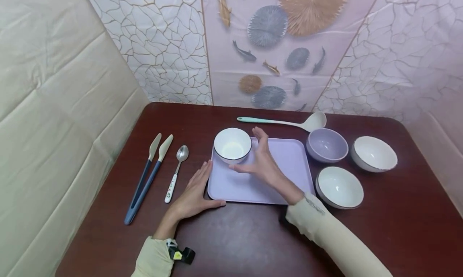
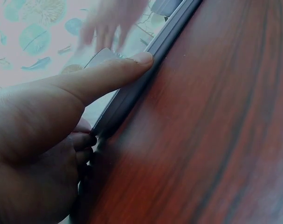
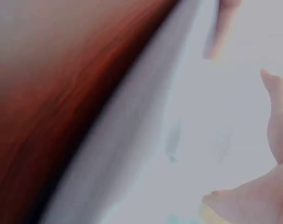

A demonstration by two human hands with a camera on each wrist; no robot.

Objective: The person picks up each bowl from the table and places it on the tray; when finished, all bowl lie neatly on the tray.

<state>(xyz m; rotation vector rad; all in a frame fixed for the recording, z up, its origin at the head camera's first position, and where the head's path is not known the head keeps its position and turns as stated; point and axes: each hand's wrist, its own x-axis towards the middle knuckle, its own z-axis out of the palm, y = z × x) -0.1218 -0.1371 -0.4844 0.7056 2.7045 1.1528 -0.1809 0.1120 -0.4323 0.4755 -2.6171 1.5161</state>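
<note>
A small white bowl with a dark rim [image 1: 232, 144] stands at the far left corner of a lilac rectangular tray [image 1: 289, 164]. My right hand [image 1: 265, 162] reaches over the tray, thumb and fingers spread wide around the bowl's right and near sides. Its thumb tip lies right at the bowl's base, and its fingertips are just off the rim. At the tray's near left corner is my left hand [image 1: 193, 194], fingers stretched along the left edge. In the left wrist view, the left thumb [image 2: 118, 74] lies straight against the tray's edge. The right wrist view is washed out.
Tongs with blue handles [image 1: 146, 182] and a spoon [image 1: 176, 174] lie to the left. Behind the tray is a ladle with a mint handle [image 1: 282, 121]. To the right stand a purple bowl [image 1: 327, 145] and two white bowls, one nearer [image 1: 339, 187], one farther right [image 1: 374, 153].
</note>
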